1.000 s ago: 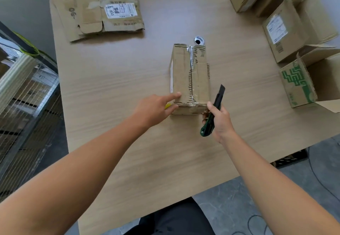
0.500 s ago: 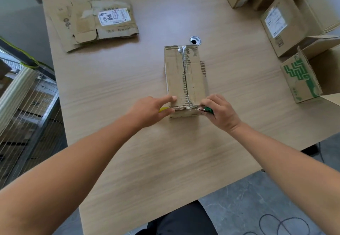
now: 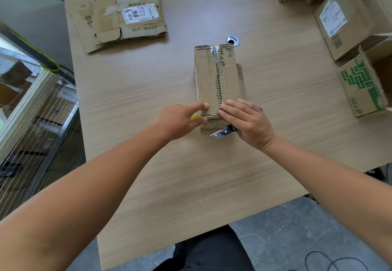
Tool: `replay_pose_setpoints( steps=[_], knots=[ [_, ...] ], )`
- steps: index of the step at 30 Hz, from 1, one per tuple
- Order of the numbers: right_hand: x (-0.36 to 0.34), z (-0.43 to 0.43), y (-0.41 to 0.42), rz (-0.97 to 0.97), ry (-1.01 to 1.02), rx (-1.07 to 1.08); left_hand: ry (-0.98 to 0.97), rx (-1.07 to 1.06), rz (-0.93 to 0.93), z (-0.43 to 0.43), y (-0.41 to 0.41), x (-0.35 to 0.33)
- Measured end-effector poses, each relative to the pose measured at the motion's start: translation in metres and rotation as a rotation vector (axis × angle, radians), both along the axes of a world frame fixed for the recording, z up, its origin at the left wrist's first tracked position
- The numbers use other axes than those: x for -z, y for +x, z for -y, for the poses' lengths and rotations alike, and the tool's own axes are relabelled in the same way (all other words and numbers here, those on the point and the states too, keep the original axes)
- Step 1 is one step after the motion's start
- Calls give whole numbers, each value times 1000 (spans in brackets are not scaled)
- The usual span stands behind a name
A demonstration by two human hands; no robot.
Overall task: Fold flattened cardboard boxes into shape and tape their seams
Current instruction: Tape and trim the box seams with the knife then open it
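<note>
A small folded cardboard box (image 3: 216, 80) stands mid-table with clear tape along its top centre seam. My left hand (image 3: 180, 121) presses the box's near left corner with its forefinger and holds something yellow underneath. My right hand (image 3: 248, 120) grips a green utility knife (image 3: 224, 132), blade out and pointing left at the box's near end, while its fingers rest on the tape at the near top edge.
Flattened cardboard boxes (image 3: 121, 18) lie at the far left of the wooden table (image 3: 148, 164). Several assembled boxes, one with green print (image 3: 362, 86), crowd the right side. A metal cable grommet (image 3: 233, 39) sits behind the box. A wire rack (image 3: 31, 109) stands left of the table.
My right hand swung the knife from upright beside the box down to its near end, and its fingers now lie on the taped top edge. My left hand stayed on the corner.
</note>
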State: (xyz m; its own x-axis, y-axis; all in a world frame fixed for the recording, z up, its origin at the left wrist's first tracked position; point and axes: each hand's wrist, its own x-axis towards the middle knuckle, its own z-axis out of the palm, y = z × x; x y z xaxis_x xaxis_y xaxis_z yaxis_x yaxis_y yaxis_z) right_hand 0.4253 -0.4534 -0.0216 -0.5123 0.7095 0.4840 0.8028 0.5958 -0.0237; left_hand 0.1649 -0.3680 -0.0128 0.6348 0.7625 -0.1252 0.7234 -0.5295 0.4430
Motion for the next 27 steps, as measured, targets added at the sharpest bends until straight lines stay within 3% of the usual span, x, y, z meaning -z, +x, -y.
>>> replay_pose_setpoints(
  steps=[6,10,15,22,27],
  knots=[
    [28,19,-32,-269,-65,307,27,-29,3,7,6,2],
    [34,18,-34,-199,-23,227,24,-41,8,9,10,5],
    [36,8,-33,-341,-62,306,-3,-49,9,14,24,0],
    [40,6,-32,-364,-19,291,-95,-43,62,26,-1,-8],
    [38,5,-24,-379,-50,255,-122,-38,-42,18,-6,-12]
  ],
)
